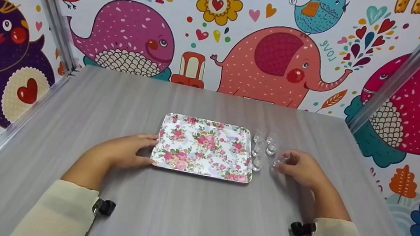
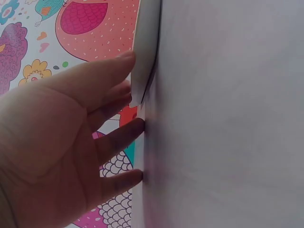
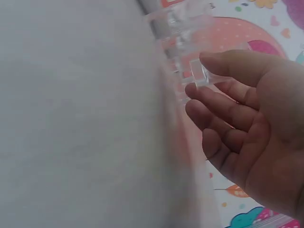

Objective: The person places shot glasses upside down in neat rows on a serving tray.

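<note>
A rectangular floral tray (image 1: 205, 147) lies on the grey table. My left hand (image 1: 132, 150) touches its left edge, the fingers fairly straight and spread; in the left wrist view the thumb of that hand (image 2: 57, 137) rests against the tray's side (image 2: 146, 45). Right of the tray, my right hand (image 1: 302, 169) pinches a small clear shot glass (image 1: 279, 160) between thumb and fingers. The right wrist view shows the thick base of this shot glass (image 3: 199, 72) at the fingertips. Several similar shot glasses (image 1: 257, 163) stand close together between the tray and that hand.
Grey wood-grain table (image 1: 194, 220) surface stretches around the tray. A wall with printed cartoon animals (image 1: 272, 65) rises behind and at both sides. Metal posts (image 1: 53, 7) stand at the table's back corners. Each sleeve carries a small black clip (image 1: 105, 207) at the wrist.
</note>
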Motion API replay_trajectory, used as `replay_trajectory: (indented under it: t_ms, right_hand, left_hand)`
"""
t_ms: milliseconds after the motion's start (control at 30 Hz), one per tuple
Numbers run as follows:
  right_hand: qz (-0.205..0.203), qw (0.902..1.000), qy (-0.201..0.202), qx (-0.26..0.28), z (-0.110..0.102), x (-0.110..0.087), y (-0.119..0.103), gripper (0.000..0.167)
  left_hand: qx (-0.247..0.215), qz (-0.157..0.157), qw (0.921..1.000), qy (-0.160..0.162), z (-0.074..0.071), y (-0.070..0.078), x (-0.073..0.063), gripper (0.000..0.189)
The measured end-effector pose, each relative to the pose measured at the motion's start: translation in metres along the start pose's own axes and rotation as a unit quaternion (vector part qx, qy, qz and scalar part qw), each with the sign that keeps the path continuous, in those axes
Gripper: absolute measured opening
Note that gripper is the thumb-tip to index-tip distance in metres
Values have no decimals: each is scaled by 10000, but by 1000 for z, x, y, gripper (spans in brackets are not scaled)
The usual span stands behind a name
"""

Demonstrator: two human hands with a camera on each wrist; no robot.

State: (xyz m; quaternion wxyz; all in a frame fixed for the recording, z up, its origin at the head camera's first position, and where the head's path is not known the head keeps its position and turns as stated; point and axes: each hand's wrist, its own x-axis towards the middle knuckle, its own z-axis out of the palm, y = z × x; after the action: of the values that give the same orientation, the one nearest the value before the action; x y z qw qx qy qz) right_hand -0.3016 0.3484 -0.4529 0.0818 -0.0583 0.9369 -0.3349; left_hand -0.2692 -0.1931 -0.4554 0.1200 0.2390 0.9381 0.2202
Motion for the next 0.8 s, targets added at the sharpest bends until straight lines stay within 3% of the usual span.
replay_trajectory:
  t_ms: [133, 400, 800]
  right_hand:
    - [163, 9997, 125, 118, -9, -5, -10, 41]
    - [20, 9991, 294, 301, -7, -4, -39, 51]
    - [-452, 9960, 205, 744, 28, 17, -100, 43]
  left_hand:
    - [-27, 56, 10000, 8, -1, 1, 1, 67]
    - [-25, -33, 10000, -49, -3, 2, 0, 67]
    - [-51, 57, 10000, -35, -2, 1, 2, 67]
